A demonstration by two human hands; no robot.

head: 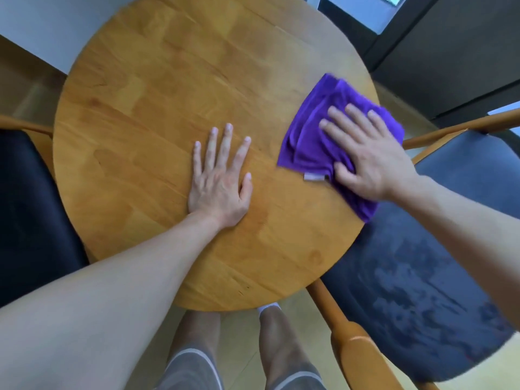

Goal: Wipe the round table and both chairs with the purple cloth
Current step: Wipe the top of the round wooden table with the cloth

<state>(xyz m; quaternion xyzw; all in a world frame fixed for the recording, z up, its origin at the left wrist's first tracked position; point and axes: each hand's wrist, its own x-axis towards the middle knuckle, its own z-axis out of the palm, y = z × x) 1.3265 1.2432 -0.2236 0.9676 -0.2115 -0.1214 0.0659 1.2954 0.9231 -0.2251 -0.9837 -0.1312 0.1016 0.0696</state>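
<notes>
The round wooden table (168, 108) fills the middle of the view. A folded purple cloth (309, 128) lies at its right edge, one corner hanging over the rim. My right hand (368, 159) presses flat on the cloth with straight, spread fingers. My left hand (221, 178) rests flat on the bare tabletop near the centre, fingers spread, holding nothing. One chair with a dark blue seat (416, 277) and wooden frame stands at the right. The other chair, with a dark seat (31, 220), is at the left, partly under the table.
My legs (253, 353) stand at the table's near edge on a light wooden floor. A white wall is at the far left; a dark cabinet (450, 52) stands at the far right, beside a bright window.
</notes>
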